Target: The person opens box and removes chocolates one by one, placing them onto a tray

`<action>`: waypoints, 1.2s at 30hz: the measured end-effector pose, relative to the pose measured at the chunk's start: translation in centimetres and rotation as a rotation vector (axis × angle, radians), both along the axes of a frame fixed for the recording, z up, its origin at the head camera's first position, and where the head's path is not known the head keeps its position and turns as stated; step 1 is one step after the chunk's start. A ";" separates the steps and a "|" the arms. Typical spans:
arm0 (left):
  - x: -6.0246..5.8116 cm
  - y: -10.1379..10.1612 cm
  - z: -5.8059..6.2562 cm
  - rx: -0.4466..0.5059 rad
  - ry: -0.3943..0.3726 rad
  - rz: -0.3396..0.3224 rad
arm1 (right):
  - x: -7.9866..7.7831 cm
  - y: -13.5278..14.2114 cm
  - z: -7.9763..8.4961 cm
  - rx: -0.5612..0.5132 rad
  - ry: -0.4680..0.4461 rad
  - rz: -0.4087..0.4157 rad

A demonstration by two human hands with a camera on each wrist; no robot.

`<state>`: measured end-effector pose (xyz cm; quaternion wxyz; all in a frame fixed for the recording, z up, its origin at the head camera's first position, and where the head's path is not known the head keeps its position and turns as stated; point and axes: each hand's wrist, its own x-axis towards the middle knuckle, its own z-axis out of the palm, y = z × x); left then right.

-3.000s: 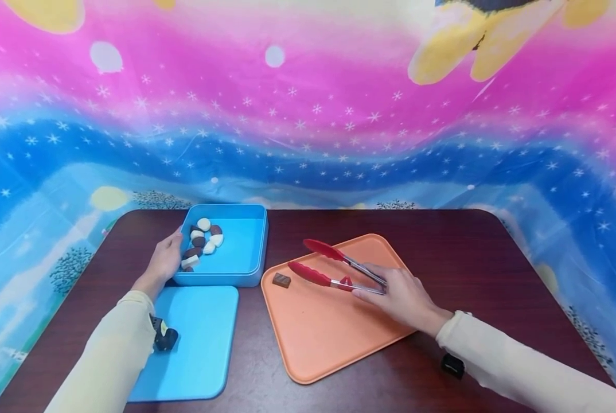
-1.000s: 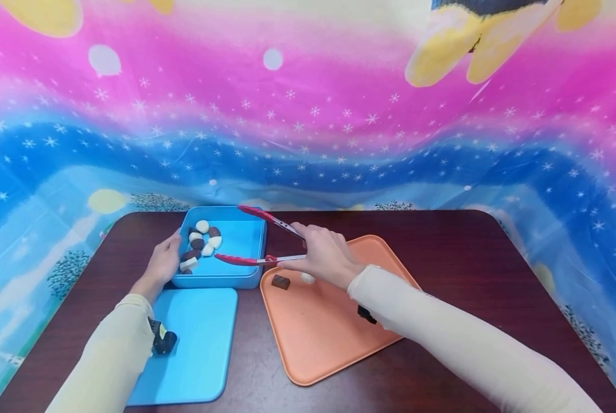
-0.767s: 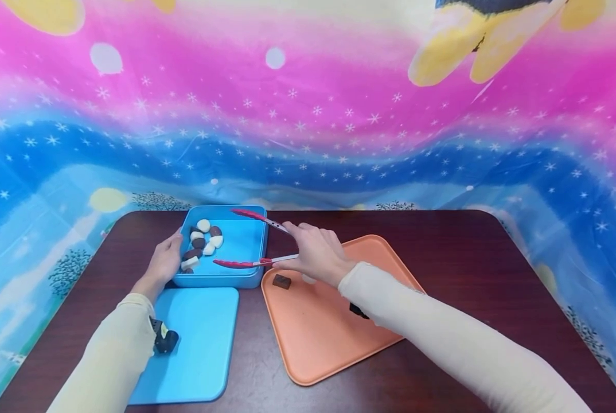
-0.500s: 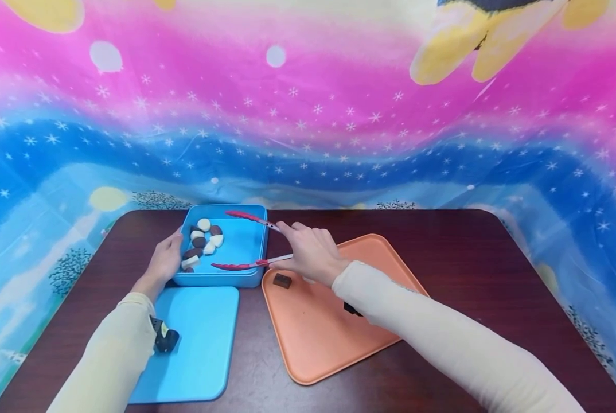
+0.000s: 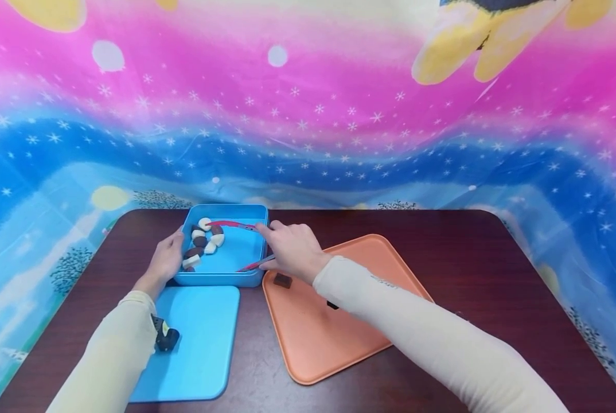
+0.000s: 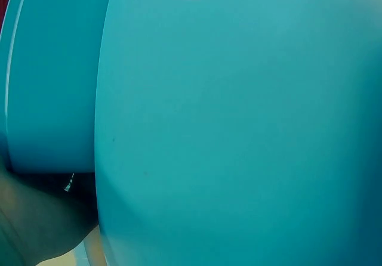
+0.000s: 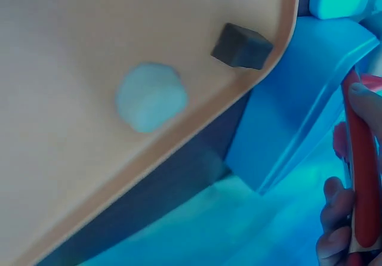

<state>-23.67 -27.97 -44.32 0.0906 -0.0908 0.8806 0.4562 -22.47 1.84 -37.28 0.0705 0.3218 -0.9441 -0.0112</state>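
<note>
My right hand [image 5: 295, 246] holds red-tipped tongs [image 5: 230, 223] reaching into a blue box [image 5: 236, 281]. Their arms are spread apart, with nothing seen between the tips; the far tip overlaps a white round piece [image 5: 203, 223]. Several brown pieces [image 5: 200, 241] and white pieces lie along the box's left side. My left hand [image 5: 163, 258] rests against the box's left wall, its fingers along the outside. On the orange tray [image 5: 318, 355] sits a brown block [image 5: 283, 280]. In the right wrist view, a white round piece [image 7: 150, 97] lies on the tray too; my right hand hides it in the head view.
A flat blue lid [image 5: 199, 355] lies on the dark wooden table [image 5: 256, 355] in front of the box. The tray's left corner is close to the box. A patterned cloth [image 5: 339, 132] hangs behind the table.
My right hand has carried the tongs left from over the tray to the box. Since half a second ago their tips have moved into it. My left hand has stayed at the box.
</note>
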 end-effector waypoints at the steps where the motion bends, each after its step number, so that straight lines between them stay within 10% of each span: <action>1: 0.0 0.0 0.0 0.003 0.000 0.000 | 0.1 -0.3 0.1 0.016 0.009 0.010; 36: -0.2 -0.2 0.1 0.028 0.000 -0.001 | 1.0 -4.2 -1.5 0.166 0.101 0.118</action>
